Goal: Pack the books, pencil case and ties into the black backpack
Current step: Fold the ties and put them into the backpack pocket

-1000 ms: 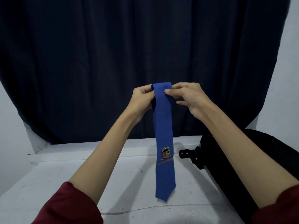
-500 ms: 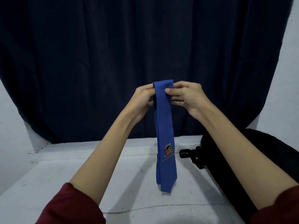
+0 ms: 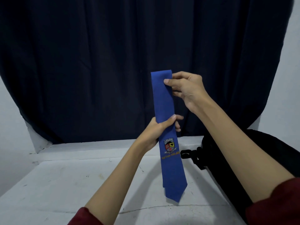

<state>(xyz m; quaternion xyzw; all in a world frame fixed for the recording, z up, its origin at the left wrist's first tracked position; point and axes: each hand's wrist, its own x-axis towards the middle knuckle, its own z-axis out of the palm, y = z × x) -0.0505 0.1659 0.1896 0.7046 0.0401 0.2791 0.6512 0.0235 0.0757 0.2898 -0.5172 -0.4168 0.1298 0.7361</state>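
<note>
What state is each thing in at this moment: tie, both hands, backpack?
blue tie: folded double, hanging upright, held by both hands.
right hand: pinches the tie's folded top.
left hand: grips the tie midway, above the crest.
black backpack: lies on the white table, at the right; whether it is open cannot be told.

I am looking at what reads as a makeshift recording corner in a plain indoor room, not a furnished home or office. A dark navy curtain (image 3: 113, 62) hangs across the whole back as a backdrop, with bare white wall (image 3: 290, 54) showing past its edges on both sides. In front of it stands a white table (image 3: 73, 184), its surface scuffed and marked. I cannot tell from here what kind of building the room belongs to; the staged cloth and bare surfaces suggest a simple filming set-up.
</note>
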